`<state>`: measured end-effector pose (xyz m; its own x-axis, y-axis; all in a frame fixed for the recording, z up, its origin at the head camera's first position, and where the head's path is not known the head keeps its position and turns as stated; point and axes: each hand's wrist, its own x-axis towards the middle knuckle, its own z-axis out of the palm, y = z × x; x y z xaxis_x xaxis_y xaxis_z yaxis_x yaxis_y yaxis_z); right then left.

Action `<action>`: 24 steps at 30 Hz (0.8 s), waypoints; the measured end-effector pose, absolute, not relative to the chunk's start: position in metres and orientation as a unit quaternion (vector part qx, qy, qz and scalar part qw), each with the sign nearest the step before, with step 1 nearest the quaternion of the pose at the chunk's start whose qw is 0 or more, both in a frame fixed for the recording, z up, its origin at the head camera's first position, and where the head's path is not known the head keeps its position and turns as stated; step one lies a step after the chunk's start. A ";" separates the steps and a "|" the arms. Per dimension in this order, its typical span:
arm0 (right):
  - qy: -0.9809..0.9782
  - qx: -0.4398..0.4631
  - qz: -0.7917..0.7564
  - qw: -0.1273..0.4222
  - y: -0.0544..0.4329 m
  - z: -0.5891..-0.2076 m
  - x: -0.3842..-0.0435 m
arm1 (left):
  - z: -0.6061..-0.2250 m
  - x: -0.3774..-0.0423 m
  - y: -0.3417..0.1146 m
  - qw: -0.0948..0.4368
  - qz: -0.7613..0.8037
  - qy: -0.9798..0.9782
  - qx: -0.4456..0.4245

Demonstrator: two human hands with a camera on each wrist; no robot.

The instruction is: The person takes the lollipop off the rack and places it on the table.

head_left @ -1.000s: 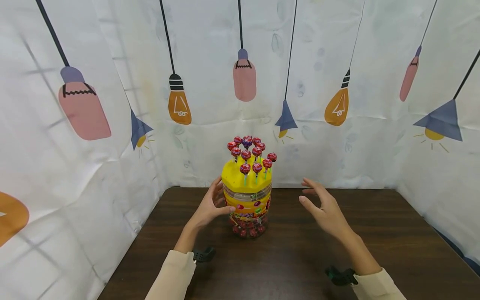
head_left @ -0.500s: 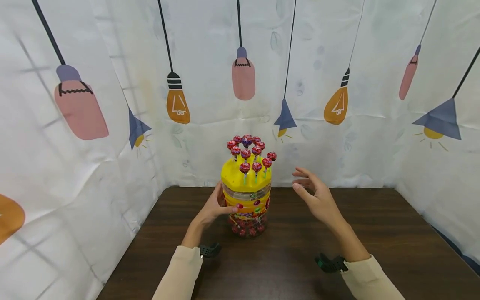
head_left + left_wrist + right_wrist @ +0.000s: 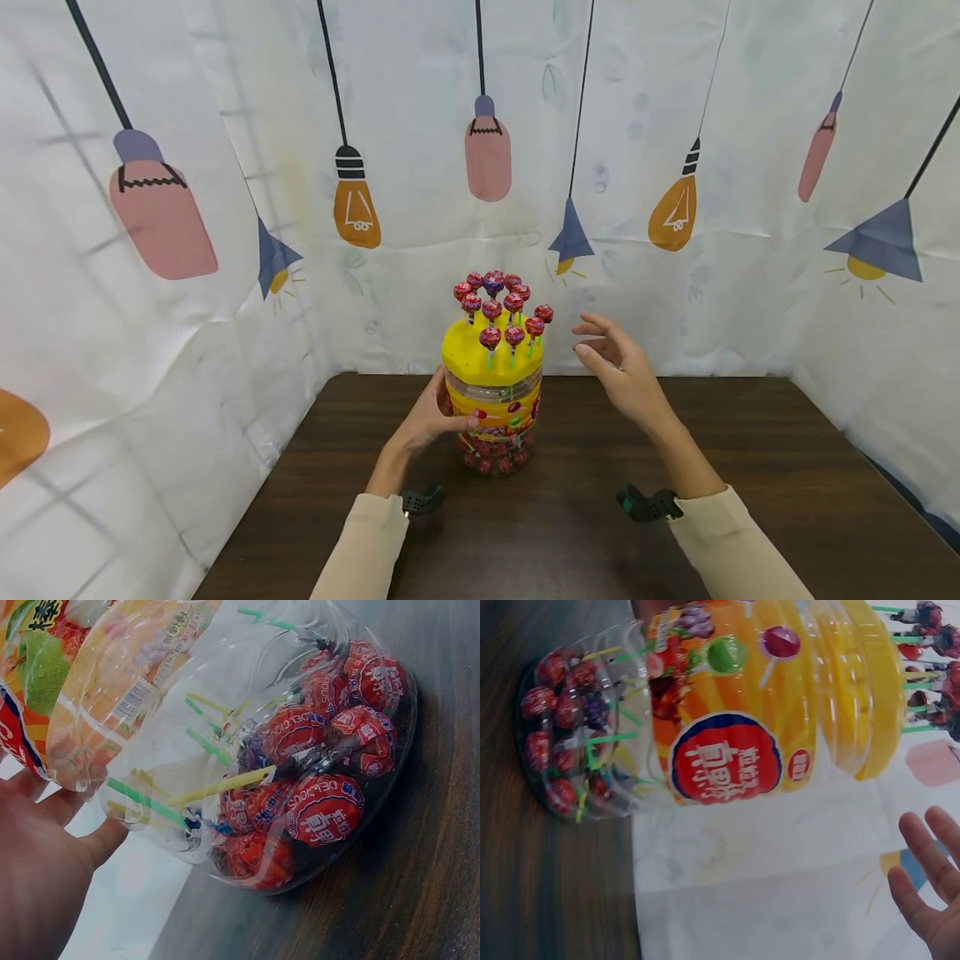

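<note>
A clear plastic lollipop jar [image 3: 504, 414] stands upright on the dark wooden table, with a yellow lid [image 3: 468, 354] and a bright fruit label. Several red-wrapped lollipops [image 3: 491, 310] and one purple one stick up from the lid. More red lollipops [image 3: 326, 810] lie in the bottom of the jar in the left wrist view. My left hand [image 3: 423, 419] holds the jar's left side, thumb across the front and fingers partly hidden behind it. To the right of the lid, apart from it, my right hand [image 3: 626, 371] is raised with loosely bent fingers, holding nothing.
The brown table [image 3: 720, 467] ends at a white curtain [image 3: 420, 300] printed with hanging lamps, which also runs along both sides. A dark wrist strap [image 3: 423, 500] sits on the left wrist and another strap [image 3: 648, 504] on the right.
My right hand has risen and moved left toward the lid. My left hand has shifted slightly right and its thumb lies further across the jar. The jar stays where it was.
</note>
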<state>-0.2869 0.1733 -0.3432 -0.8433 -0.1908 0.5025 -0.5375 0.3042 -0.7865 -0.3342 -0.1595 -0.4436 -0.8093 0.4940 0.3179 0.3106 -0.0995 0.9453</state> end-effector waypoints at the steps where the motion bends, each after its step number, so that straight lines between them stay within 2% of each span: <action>1: -0.787 0.232 0.549 0.158 0.173 -0.342 -0.289 | -0.444 -0.334 -0.159 0.065 0.677 0.669 0.300; 15: -0.699 0.260 0.651 0.141 0.165 -0.326 -0.310 | -0.448 -0.332 -0.158 0.043 0.664 0.683 0.300; 24: -0.699 0.285 0.644 0.125 0.154 -0.322 -0.317 | -0.451 -0.334 -0.160 0.039 0.662 0.685 0.302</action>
